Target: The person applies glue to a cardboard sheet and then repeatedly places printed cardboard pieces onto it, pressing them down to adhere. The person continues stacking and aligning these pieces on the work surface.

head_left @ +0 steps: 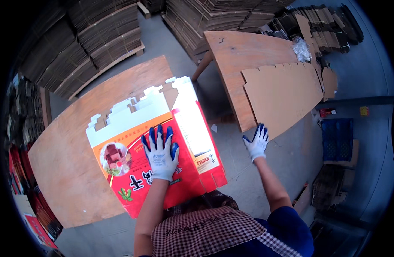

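On the left wooden table (60, 171), jutting past its right edge toward the wearer's body, I see a red carton (187, 160), lying as a folded cardboard piece. Its printing is plentiful: large dark characters on the red face, partly covered by the left hand (161, 154), small lettering along an orange band (130, 130), a round food picture (115, 158), and more text on the pale side panel (197, 141). From my feed, the white notched flaps (139, 107) point away from the wearer and slightly left; the face looks nearly square, so I cannot tell a long axis. That left hand lies flat, fingers spread, gripping nothing. The right hand (257, 143) is unclenched at the near corner of a plain brown sheet (287, 98) on the right table (248, 49); I cannot tell whether its fingertips touch. Dark lettering also marks the checked apron (205, 231).
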`<state>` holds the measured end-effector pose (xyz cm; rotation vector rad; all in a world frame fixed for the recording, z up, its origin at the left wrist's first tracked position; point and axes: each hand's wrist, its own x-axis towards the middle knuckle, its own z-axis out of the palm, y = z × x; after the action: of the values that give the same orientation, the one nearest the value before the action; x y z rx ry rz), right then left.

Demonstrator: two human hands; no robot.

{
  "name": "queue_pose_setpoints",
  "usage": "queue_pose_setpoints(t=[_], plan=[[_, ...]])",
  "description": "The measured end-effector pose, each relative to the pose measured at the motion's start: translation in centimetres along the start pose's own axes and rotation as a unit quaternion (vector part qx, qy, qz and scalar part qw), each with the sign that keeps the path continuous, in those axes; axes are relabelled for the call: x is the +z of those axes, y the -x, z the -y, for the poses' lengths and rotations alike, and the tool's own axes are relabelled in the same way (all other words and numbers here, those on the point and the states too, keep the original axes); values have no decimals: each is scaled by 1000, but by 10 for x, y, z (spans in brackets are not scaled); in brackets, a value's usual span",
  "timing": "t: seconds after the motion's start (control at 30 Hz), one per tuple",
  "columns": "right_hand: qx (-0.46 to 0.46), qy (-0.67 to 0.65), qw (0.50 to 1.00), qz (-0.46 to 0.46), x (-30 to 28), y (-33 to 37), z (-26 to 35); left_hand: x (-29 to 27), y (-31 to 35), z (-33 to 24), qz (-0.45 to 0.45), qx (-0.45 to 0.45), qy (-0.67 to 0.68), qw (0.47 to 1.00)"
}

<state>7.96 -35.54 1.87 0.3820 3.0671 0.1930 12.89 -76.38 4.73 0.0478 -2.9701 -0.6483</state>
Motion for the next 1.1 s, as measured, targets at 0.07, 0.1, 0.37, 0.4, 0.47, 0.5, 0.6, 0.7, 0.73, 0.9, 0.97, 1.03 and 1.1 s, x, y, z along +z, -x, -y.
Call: queue_pose_setpoints(t=[0.07, 0.1, 0.37, 0.4, 0.47, 0.5, 0.6, 0.7, 0.73, 0.9, 0.97, 1.03, 1.1], plan=[[26, 102, 990, 92, -17, -44, -15, -3, 0, -2, 9, -3, 3, 1000], [47, 134, 982, 127, -15, -60, -22, -4, -1, -3, 16, -2, 1, 1000], [28, 84, 977, 196, 2, -83, -46, -5, -1, -4, 8, 2, -8, 1000], [24, 85, 975, 203, -18, -78, -38, -5, 0, -4, 4, 5, 1, 1000], [-37, 69, 984, 159, -62, -60, -26, -5, 0, -2, -8, 9, 10, 1000], [-67, 63, 986, 140, -89, -50, -19, -2, -1, -3, -24, 11, 22, 999], [-45, -156, 983, 90, -217, -17, 27, -2, 9, 13, -18, 9, 88, 996], [-19, -296, 955, 24, -326, 10, 35, -14, 20, 37, -33, 63, 157, 985], [-70, -339, 937, -48, -339, 14, 16, -19, 28, 45, -49, 53, 129, 989], [-99, -635, 765, -41, -401, 56, -18, -26, 76, 100, -122, -8, 115, 986], [-179, -643, 745, -17, -393, 63, -34, -26, 79, 105, -104, -39, 142, 984], [-158, -679, 717, -5, -358, 74, -12, -33, 78, 110, -129, -31, 236, 963], [-50, -720, 692, 18, -337, 86, 55, -39, 81, 115, -147, -40, 332, 931]])
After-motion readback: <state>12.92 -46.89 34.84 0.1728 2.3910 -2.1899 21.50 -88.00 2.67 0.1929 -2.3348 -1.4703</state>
